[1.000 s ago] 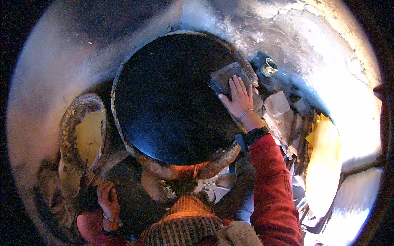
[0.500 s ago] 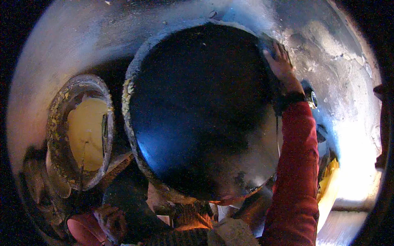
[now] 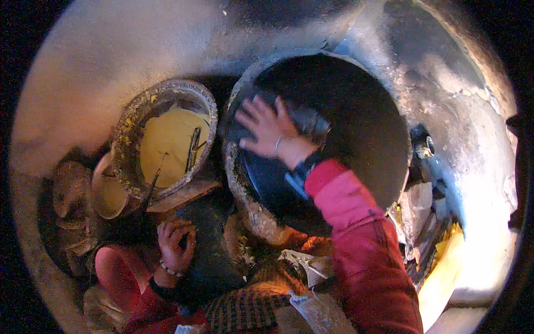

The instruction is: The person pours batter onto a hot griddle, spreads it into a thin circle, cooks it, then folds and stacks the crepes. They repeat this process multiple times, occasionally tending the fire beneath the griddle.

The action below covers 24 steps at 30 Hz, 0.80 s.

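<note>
A large round black griddle with a rough clay rim fills the middle right. Over its left part, my right hand is spread palm down, fingers apart and slightly blurred. Whether it touches the surface I cannot tell. A dark grey patch beside the wrist is too unclear to name. My left hand sits low near my dark-clothed knee, its fingers loosely curled round a gap, with nothing seen in them. Left of the griddle stands a crusted bowl of pale yellow batter; a thin dark stick and a dark utensil rest in it.
Orange firelight glows under the griddle's near edge. A smaller bowl stands beside the batter bowl, and a pinkish-red container is at lower left. Wood pieces and a yellow sheet lie at right, along the pale wall.
My right hand has swept from the griddle's far right edge to its left part. The view has shifted, so bowl and griddle appear further right, and my left hand shows more clearly.
</note>
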### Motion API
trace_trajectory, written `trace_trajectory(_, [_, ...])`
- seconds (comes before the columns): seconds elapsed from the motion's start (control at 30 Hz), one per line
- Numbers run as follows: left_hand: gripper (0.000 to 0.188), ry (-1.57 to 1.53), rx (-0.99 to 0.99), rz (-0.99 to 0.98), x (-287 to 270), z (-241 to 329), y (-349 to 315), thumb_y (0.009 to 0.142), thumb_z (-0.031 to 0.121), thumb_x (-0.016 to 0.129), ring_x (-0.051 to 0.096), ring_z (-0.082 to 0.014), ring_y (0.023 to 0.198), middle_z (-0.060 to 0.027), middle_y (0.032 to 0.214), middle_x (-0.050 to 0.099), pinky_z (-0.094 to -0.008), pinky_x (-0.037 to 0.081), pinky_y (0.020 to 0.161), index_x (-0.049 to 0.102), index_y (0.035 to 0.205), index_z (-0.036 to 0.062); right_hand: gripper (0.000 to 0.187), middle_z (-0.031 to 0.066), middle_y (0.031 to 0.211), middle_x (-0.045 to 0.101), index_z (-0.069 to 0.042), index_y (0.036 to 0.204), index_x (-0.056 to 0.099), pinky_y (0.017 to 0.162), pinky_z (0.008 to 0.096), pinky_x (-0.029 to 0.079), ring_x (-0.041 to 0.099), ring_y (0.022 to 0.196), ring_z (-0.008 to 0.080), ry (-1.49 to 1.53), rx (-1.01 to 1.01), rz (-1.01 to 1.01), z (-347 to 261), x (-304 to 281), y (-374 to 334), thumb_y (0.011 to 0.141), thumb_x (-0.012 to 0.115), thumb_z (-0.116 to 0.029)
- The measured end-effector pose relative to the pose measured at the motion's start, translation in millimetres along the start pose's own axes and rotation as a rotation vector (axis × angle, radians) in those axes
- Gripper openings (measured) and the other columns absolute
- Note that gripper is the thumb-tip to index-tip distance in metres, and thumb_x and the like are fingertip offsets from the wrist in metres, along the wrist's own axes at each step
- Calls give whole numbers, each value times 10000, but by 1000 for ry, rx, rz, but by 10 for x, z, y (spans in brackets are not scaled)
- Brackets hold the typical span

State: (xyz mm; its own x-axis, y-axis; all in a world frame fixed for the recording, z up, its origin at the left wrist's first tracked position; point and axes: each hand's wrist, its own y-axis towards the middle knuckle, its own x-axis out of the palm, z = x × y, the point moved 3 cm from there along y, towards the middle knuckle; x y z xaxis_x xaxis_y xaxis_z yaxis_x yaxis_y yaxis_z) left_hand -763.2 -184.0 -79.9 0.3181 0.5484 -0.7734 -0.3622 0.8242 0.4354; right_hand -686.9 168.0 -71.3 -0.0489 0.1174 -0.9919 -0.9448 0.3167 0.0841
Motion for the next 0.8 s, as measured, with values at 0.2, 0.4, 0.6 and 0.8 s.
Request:
trace_trajectory(0.2, [119,-91,-21,69,70,60,-321,833,60,636,565,-300,1017,-84,1062,642,-435,415,935,690,938,68,731,76,1563,259,-246,1457,374,1111,655,98,191,1454,282,135,-121,50,-843,124,-2155,832,567,-572])
trace_trajectory(0.4, [116,78,15,-42,185,35,-149,842,52,617,555,-312,1015,-91,1061,635,-446,419,921,676,941,68,677,175,1514,325,-179,1444,390,1043,657,229,298,1386,402,-3,678,141,648,93,-3629,869,558,-492])
trace_trajectory(0.6, [112,97,92,0,231,219,28,826,58,625,550,-316,998,-79,1039,617,-432,422,893,667,929,69,628,151,1541,280,-152,1438,385,1057,689,192,214,1428,384,-70,761,139,866,-125,-3310,887,562,-396])
trace_trajectory(0.8, [102,141,98,-131,230,338,51,809,59,626,538,-318,1014,-76,1040,607,-456,410,908,661,903,80,554,88,1519,337,-278,1380,474,1079,678,187,220,1438,344,27,295,-85,807,5,-3046,864,590,-446])
